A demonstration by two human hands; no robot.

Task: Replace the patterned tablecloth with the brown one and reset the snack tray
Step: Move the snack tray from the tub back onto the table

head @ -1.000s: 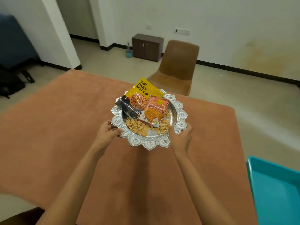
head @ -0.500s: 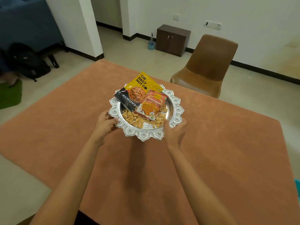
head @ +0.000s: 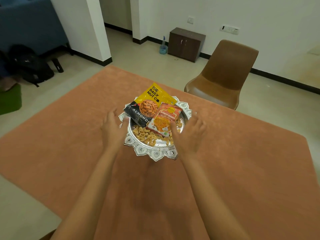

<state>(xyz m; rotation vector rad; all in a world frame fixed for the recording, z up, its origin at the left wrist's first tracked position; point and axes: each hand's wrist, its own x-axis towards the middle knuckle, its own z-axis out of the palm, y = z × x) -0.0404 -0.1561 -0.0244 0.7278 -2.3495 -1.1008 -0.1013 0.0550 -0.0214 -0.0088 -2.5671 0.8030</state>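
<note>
You have just let go. Your left hand (head: pixel 113 129) and right hand (head: pixel 189 134) now spread open, holding nothing, on each side of the snack tray (head: pixel 155 154). It sits mid-table on the brown tablecloth (head: pixel 242 161), so the job looks nearly done.

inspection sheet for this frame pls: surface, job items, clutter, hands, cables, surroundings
Surface: brown tablecloth covers the table, laid flat.
Job's things: silver tray on the cloth, holding almond packet, garlic bhujia packet and loose snack shells.
Clutter: nothing seen on the cloth.
Hands: left hand and right hand open, either side of tray, blurred.
Cables: nothing seen.
Surroundings: brown chair, small cabinet, spray bottle, black bag on floor.
</note>
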